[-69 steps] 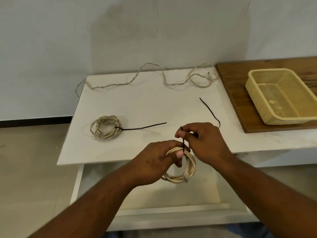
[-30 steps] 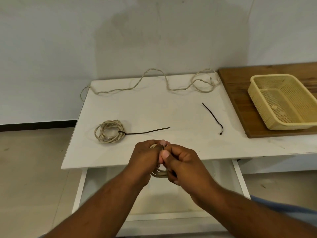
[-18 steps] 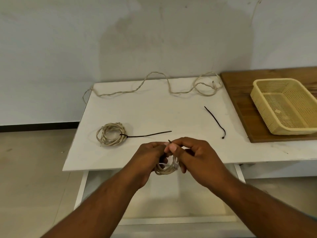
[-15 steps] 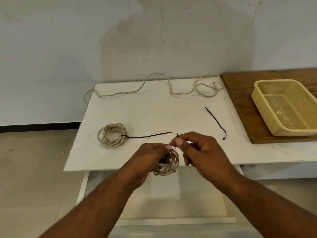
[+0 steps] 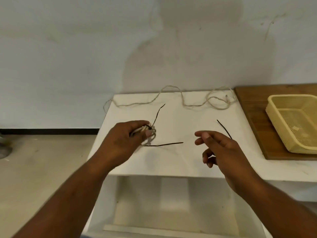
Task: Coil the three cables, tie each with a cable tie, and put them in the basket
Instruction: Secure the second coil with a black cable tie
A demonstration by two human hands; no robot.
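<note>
While the left hand [image 5: 123, 140] curls its fingers [image 5: 148, 133] round a small coiled cable [image 5: 151, 130] above the left part of the white counter [image 5: 180, 162], the black cable tie [image 5: 157, 114] cinched on that coil sticks its tail up and away. A second black tie [image 5: 164, 144] lies flat on the counter, running out from under the left hand; its near end is hidden. The right hand [image 5: 221, 150] hangs over the counter holding nothing, fingers loosely spread, just in front of a loose tie [image 5: 223, 127]. An uncoiled cable [image 5: 188, 104] trails along the back edge. A yellow basket [image 5: 277, 127] sits on a wooden board [image 5: 253, 117] at the right.
</note>
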